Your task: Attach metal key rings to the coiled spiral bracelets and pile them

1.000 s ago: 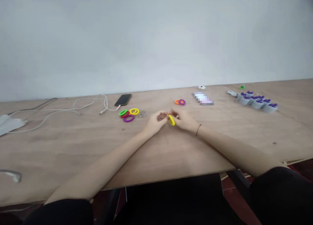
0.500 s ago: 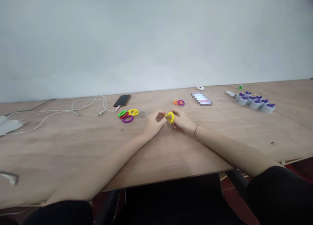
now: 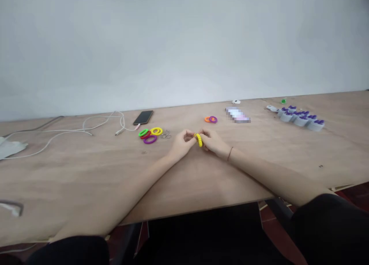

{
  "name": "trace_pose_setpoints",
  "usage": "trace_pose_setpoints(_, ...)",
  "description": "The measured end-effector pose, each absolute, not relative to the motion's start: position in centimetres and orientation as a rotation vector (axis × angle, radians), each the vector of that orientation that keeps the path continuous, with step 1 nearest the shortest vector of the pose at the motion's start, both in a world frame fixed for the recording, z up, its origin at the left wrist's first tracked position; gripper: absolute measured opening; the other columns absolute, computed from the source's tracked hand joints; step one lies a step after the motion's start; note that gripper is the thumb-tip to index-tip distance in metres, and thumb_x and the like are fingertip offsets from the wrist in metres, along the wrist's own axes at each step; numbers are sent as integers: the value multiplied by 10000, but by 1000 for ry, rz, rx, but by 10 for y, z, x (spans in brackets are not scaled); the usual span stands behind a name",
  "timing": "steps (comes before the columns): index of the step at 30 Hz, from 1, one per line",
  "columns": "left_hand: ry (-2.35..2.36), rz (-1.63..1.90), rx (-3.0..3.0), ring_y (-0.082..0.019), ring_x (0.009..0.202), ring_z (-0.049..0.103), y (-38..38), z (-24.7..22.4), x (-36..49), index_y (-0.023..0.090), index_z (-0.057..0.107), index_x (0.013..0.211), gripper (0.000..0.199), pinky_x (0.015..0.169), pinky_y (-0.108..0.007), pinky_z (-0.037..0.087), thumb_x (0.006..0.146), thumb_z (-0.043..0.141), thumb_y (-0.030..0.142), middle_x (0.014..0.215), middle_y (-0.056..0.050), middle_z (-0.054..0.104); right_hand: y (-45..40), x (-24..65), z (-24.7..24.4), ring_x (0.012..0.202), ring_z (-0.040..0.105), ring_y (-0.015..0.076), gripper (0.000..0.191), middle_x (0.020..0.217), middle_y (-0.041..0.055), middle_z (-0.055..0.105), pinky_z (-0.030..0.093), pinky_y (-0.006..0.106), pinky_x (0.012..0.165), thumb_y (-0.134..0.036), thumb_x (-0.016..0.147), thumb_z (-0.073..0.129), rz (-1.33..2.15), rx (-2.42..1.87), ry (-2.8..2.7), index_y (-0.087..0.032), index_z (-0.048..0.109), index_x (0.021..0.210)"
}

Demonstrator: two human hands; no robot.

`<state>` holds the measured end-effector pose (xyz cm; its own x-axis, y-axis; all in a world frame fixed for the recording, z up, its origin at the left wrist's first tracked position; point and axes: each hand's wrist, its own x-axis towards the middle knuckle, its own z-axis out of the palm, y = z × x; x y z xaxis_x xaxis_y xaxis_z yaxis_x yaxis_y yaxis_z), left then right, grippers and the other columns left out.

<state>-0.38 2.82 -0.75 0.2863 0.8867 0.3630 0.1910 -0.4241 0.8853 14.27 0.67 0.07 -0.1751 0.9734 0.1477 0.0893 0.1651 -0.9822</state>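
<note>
Above the table, my two hands meet around a yellow spiral coil bracelet. My right hand is closed on it from the right, fingers bent behind the coil. The thumb and fingertips of my left hand pinch a small metal key ring at the top of the coil; it is mostly hidden by the fingers. I cannot tell whether the ring is threaded through the coil. Left of my hands lie several metal key rings, beside yellow coil bracelets, a green one, a red one and a purple one.
Beyond my hands lie an orange and a purple coil bracelet together. A black phone with white cables is at left. A blurred-out phone and several white cups with purple tops stand at right.
The yellow coil bracelet has turned and now shows more edge-on. My right fingers have shifted slightly left, closer to my left fingertips.
</note>
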Motion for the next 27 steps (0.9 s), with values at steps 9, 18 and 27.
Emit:
trace_pose_setpoints(9, 1109, 1254, 2110, -144, 707, 582, 19, -4, -4, 182, 513, 776, 81, 680, -275, 468, 726, 528, 244, 748, -1, 600, 5, 131, -3, 329, 324, 38, 165, 464, -81, 359, 251, 152, 301, -265, 722, 485, 1248, -1040, -1244, -195, 377, 619)
trace_pose_setpoints(18, 1024, 1194, 2069, -164, 814, 594, 22, -4, -8, 179, 527, 816, 97, 759, -314, 478, 755, 517, 254, 837, -25, 620, 8, 135, -5, 366, 372, 50, 134, 497, -76, 388, 340, 156, 317, -287, 717, 493, 1266, -1034, -1241, -198, 404, 672)
trace_pose_setpoints(27, 864, 1130, 1778, -177, 886, 613, 25, -4, -6, 158, 525, 862, 264, 844, -346, 473, 712, 629, 348, 920, -61, 649, 11, 144, -2, 369, 383, 57, 107, 510, -67, 413, 358, 167, 324, -274, 766, 456, 1126, -1071, -1441, -195, 462, 694)
